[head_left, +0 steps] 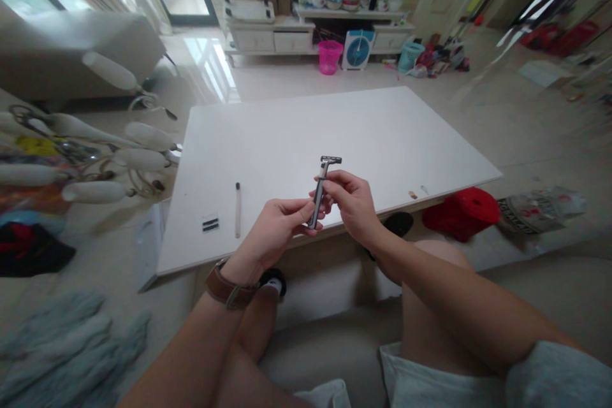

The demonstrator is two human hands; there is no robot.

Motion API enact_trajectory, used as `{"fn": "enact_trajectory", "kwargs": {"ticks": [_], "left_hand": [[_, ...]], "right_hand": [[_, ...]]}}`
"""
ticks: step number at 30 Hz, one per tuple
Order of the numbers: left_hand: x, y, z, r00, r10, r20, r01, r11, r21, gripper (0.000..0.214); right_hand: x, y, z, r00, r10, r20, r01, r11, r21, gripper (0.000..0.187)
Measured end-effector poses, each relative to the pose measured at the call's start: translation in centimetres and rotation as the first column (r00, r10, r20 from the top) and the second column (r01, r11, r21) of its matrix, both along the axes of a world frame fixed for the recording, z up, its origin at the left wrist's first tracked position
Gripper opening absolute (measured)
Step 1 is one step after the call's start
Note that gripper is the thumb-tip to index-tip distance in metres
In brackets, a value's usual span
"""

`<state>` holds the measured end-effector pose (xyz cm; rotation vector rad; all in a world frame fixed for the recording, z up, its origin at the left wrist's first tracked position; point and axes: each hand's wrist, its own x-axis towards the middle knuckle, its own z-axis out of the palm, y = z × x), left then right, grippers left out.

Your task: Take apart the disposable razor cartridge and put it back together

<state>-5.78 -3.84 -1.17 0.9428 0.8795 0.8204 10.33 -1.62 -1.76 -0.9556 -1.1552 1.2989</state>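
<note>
A razor (pixel 317 197) with a dark head and a grey-and-black handle is held upright, slightly tilted, above the near edge of the white table. My left hand (pixel 289 220) grips the lower end of its handle between thumb and fingers. Higher up, just below the head, my right hand (pixel 351 197) pinches the same handle. To the left on the table lies a thin brush-like stick (pixel 238 210) with a dark tip. Beside it sits a small clear pack (pixel 210 223) with two dark strips, perhaps blade cartridges.
The white table (pixel 287 127) spreads out in front of me. Small scraps (pixel 412 194) lie near its right front edge. A red bin (pixel 461 213) stands on the floor at the right. A lamp (pixel 148 137) with white shades is close to the table's left side.
</note>
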Motion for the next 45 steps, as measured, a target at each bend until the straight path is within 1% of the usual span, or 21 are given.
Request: {"fn": "enact_trajectory", "kwargs": {"ticks": [7, 13, 19, 27, 34, 40, 45], "left_hand": [[0.1, -0.1, 0.2, 1.0, -0.002, 0.027, 0.003, 1.0, -0.021, 0.029], [0.0, -0.1, 0.1, 0.999, -0.016, 0.043, 0.017, 1.0, -0.018, 0.027], [0.0, -0.1, 0.3, 1.0, -0.005, 0.029, 0.005, 1.0, -0.009, 0.027], [0.1, -0.1, 0.3, 1.0, -0.001, 0.013, 0.001, 1.0, -0.018, 0.028], [0.1, -0.2, 0.4, 1.0, -0.012, 0.02, 0.013, 1.0, -0.019, 0.027], [0.2, -0.2, 0.4, 1.0, -0.002, 0.019, 0.003, 0.999, -0.032, 0.03], [0.3, -0.2, 0.4, 1.0, -0.002, 0.017, 0.003, 0.999, -0.035, 0.03]], "right_hand": [[0.1, 0.1, -0.5, 0.997, 0.039, -0.07, -0.038, 0.999, 0.01, 0.023], [0.1, 0.1, -0.6, 0.996, 0.051, -0.078, -0.05, 0.999, 0.015, 0.023], [0.2, 0.2, -0.8, 0.997, 0.041, -0.072, -0.04, 0.999, 0.02, 0.022], [0.2, 0.4, -1.0, 0.99, 0.081, -0.116, -0.08, 0.997, 0.01, 0.02], [0.3, 0.4, -1.1, 0.989, 0.103, -0.102, -0.102, 0.995, 0.02, 0.022], [0.4, 0.4, -1.1, 0.992, 0.1, -0.071, -0.1, 0.995, 0.002, 0.023], [0.3, 0.3, -0.9, 0.991, 0.101, -0.086, -0.1, 0.995, 0.014, 0.024]]}}
